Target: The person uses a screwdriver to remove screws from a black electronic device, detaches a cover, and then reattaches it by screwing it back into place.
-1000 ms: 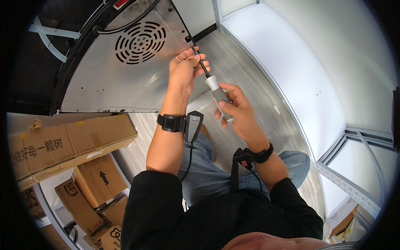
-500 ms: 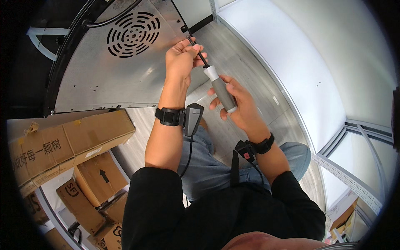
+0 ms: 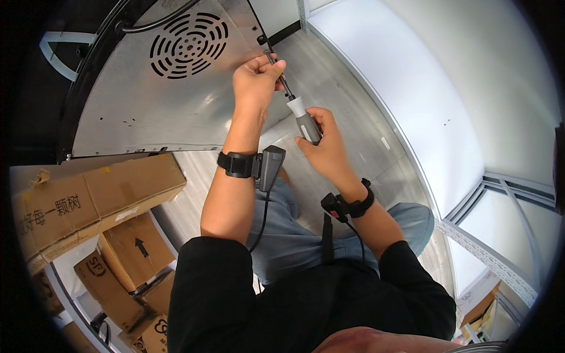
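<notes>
A screwdriver (image 3: 308,128) with a grey handle, a pale collar and a dark shaft slants up toward the edge of a metal panel (image 3: 176,112). My right hand (image 3: 325,143) is wrapped round the handle, its thumb and fingers on either side. Higher up, my left hand (image 3: 258,79) pinches the shaft near its far end, right beside the panel's edge. The tip lies close to that edge; whether it sits in a screw is too small to tell. Round vent slots (image 3: 189,46) are cut in the panel, left of my left hand.
Cardboard boxes (image 3: 138,244) are stacked at the lower left, with a long carton (image 3: 112,191) under the panel. White shelving (image 3: 394,106) curves along the right side, with a metal frame (image 3: 494,247) below it. A black cable (image 3: 162,25) crosses the panel's top.
My right hand has turned and closed from loose, spread fingers to a firmer wrap on the screwdriver handle. My left hand stays near the same spot on the shaft.
</notes>
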`<state>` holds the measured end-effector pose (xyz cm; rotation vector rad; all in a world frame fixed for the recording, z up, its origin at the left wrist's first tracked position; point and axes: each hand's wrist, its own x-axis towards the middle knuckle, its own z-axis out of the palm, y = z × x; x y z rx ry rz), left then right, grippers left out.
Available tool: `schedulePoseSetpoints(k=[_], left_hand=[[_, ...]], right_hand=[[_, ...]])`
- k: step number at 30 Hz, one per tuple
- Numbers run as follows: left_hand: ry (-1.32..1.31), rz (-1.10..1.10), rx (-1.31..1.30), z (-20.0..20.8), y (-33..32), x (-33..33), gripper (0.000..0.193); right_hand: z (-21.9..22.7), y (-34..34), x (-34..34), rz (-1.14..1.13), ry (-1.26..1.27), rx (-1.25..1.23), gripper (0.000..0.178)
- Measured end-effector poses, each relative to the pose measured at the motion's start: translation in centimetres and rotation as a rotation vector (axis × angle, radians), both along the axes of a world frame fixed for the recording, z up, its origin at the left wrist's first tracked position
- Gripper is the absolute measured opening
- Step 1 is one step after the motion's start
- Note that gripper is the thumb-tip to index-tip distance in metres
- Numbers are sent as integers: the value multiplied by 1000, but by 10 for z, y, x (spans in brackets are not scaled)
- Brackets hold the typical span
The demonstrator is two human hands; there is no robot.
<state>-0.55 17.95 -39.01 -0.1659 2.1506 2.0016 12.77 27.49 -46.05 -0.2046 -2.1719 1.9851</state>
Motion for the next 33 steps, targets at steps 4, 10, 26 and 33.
schedulePoseSetpoints(k=[4, 10, 26, 33], left_hand=[[-20, 28, 57, -1, 0, -1, 18], [-57, 60, 117, 4, 1, -1, 17], [-31, 44, 9, 1, 0, -5, 17], [-45, 37, 18, 4, 0, -4, 17]], right_hand=[[7, 13, 0, 176, -221, -565, 50], [17, 28, 0, 337, -366, -1028, 50], [8, 25, -7, 286, -354, -840, 41], [-2, 23, -6, 228, -299, -745, 38]])
